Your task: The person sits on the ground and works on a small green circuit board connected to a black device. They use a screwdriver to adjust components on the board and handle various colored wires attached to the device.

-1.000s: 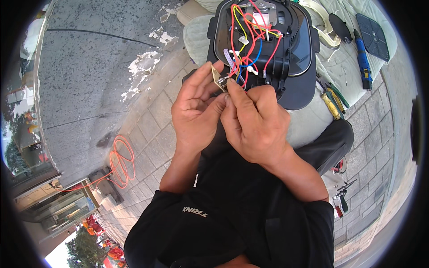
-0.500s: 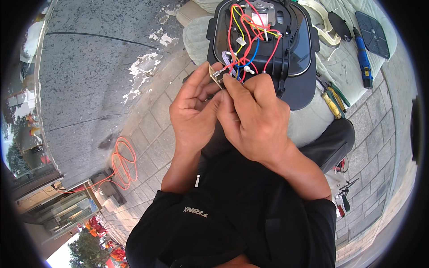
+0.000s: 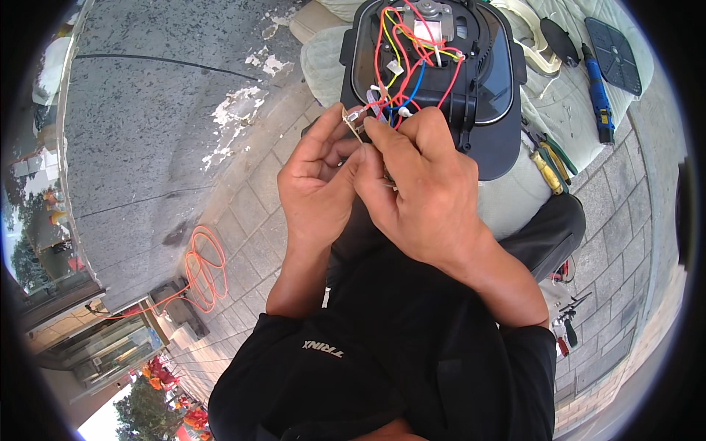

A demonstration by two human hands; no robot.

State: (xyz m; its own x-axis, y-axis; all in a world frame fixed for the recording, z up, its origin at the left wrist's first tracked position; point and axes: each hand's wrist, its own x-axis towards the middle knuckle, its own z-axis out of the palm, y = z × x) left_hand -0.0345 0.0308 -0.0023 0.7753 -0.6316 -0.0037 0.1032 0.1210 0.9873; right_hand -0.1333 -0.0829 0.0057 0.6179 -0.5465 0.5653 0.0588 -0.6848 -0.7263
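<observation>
My left hand (image 3: 316, 184) holds a small tan circuit board (image 3: 353, 128) by its edge, tilted upright, between thumb and fingers. Close against the board's right side, my right hand (image 3: 430, 191) is closed in a pinch; its fingers hide what they grip. Red, yellow and blue wires (image 3: 414, 84) run from near the board into an opened black appliance (image 3: 485, 151) beyond my hands. A white connector (image 3: 395, 67) hangs among these wires. A metal motor-like part (image 3: 428, 10) sits at the appliance's far end.
Right of the appliance, a blue and black electric screwdriver (image 3: 597, 95) lies on pale cloth beside a dark square plate (image 3: 614, 55). Pliers and a yellow-handled tool (image 3: 546, 173) rest near my knee. More tools (image 3: 566, 331) are on the paving. An orange cord (image 3: 206, 268) lies coiled at left.
The fingers of my right hand have shifted slightly against the board, and the wires beside it have moved a little. My left hand keeps its hold.
</observation>
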